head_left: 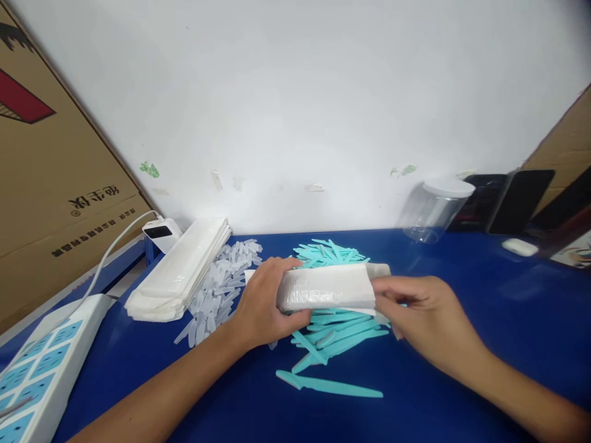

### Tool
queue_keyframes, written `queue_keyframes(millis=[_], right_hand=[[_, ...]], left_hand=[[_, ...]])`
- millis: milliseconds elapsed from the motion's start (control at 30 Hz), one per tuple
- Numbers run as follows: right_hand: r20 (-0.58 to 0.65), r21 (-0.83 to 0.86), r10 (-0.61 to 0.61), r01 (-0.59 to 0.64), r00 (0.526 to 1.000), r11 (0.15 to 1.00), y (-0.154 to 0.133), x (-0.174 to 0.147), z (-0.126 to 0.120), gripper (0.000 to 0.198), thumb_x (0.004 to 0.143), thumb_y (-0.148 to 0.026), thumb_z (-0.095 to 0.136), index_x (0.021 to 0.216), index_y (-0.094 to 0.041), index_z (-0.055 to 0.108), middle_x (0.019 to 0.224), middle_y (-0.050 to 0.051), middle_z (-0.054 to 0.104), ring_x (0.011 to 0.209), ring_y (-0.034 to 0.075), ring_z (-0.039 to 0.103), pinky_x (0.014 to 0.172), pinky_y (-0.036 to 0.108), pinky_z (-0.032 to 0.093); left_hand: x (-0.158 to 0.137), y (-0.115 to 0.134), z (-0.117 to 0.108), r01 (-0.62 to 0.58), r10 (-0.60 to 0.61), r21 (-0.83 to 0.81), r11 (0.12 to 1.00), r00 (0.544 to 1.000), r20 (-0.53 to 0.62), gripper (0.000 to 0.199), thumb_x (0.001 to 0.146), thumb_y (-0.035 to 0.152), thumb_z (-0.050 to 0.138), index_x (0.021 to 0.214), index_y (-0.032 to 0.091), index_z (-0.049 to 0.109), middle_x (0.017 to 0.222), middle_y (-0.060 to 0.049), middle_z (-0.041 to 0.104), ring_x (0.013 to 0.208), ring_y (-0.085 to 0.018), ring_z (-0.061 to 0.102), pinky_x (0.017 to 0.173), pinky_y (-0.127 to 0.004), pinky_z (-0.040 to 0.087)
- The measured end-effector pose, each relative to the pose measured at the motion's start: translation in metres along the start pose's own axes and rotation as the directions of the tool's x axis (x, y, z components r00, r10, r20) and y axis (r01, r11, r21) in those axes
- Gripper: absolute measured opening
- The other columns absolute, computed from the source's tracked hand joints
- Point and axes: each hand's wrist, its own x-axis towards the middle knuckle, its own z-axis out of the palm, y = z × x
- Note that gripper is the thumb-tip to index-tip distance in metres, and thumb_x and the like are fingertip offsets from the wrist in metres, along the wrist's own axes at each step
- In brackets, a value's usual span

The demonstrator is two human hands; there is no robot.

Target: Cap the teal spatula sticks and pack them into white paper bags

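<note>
My left hand [268,301] is closed around a white plastic pouch [327,287], its thumb in front and fingers behind. At the pouch's right end, my right hand [415,307] grips the edge or flap between thumb and fingers; whatever else those fingertips hold is hidden. Beneath and behind the pouch lies a heap of teal eyebrow razors [341,335], partly covered by it. One loose razor [337,386] rests nearer to me on the blue table. Left of my left hand is a pile of small translucent blade caps [215,295].
A stack of white pouches [184,264] lies left of the caps. Further left are a power strip [69,363], a white device [161,232] on a cable and a cardboard box [60,160]. A clear jar [431,209], phones [521,200] and a white case [519,247] sit at back right.
</note>
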Motion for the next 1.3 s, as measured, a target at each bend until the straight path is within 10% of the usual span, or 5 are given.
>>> queue_keyframes(millis=[133, 533, 833, 1033, 1300], right_hand=[[0.249, -0.008, -0.01, 0.013, 0.968, 1.0, -0.001, -0.002, -0.001, 0.038, 0.105, -0.032, 0.058, 0.08, -0.02, 0.083, 0.054, -0.003, 0.054, 0.04, 0.01, 0.051, 0.042, 0.023, 0.036], [0.122, -0.054, -0.17, 0.178, 0.978, 0.983, -0.01, 0.002, -0.022, 0.054, 0.11, -0.032, 0.061, 0.164, -0.041, 0.058, 0.088, 0.001, 0.082, 0.046, 0.012, 0.049, 0.042, 0.026, 0.045], [-0.288, -0.079, -0.261, 0.249, 0.921, 0.965, -0.012, 0.005, -0.018, 0.032, 0.099, -0.031, 0.078, 0.131, -0.029, 0.076, 0.097, 0.005, 0.078, 0.07, 0.017, 0.07, 0.061, 0.03, 0.059], [0.132, 0.112, -0.105, 0.091, 0.986, 0.989, -0.059, 0.025, 0.033, 0.035, 0.089, -0.045, 0.089, 0.119, -0.028, 0.08, 0.115, 0.007, 0.083, 0.1, 0.025, 0.079, 0.073, 0.033, 0.067], [-0.096, 0.099, -0.325, 0.334, 0.941, 0.937, -0.124, 0.069, 0.064, 0.019, 0.103, -0.034, 0.069, 0.088, -0.023, 0.068, 0.084, 0.001, 0.073, 0.078, 0.018, 0.07, 0.07, 0.031, 0.055]], left_hand=[[0.0, -0.001, -0.001, -0.015, 0.015, 0.008, 1.0, 1.0, 0.022, 0.065, 0.079, 0.029, 0.076, 0.138, 0.026, 0.049, 0.12, -0.009, 0.071, 0.105, -0.031, 0.071, 0.091, -0.046, 0.057], [0.004, 0.0, -0.006, -0.005, -0.01, 0.058, 0.998, 0.967, 0.256, 0.074, 0.089, 0.019, 0.069, 0.157, 0.025, 0.038, 0.144, -0.015, 0.065, 0.128, -0.037, 0.063, 0.11, -0.056, 0.051], [0.01, -0.001, -0.022, 0.121, -0.101, 0.165, 0.979, 0.987, -0.123, 0.063, 0.089, 0.022, 0.061, 0.149, 0.018, 0.043, 0.126, -0.015, 0.061, 0.112, -0.037, 0.058, 0.094, -0.053, 0.051], [0.009, 0.016, -0.028, 0.104, -0.029, 0.191, 0.976, 0.933, -0.36, 0.066, 0.091, 0.026, 0.063, 0.151, 0.02, 0.038, 0.13, -0.015, 0.055, 0.113, -0.035, 0.055, 0.094, -0.051, 0.049], [0.016, 0.027, -0.048, 0.107, -0.174, -0.168, 0.98, 0.871, -0.46, 0.078, 0.1, 0.056, 0.069, 0.159, 0.02, 0.032, 0.15, -0.02, 0.051, 0.139, -0.038, 0.056, 0.113, -0.054, 0.049]])
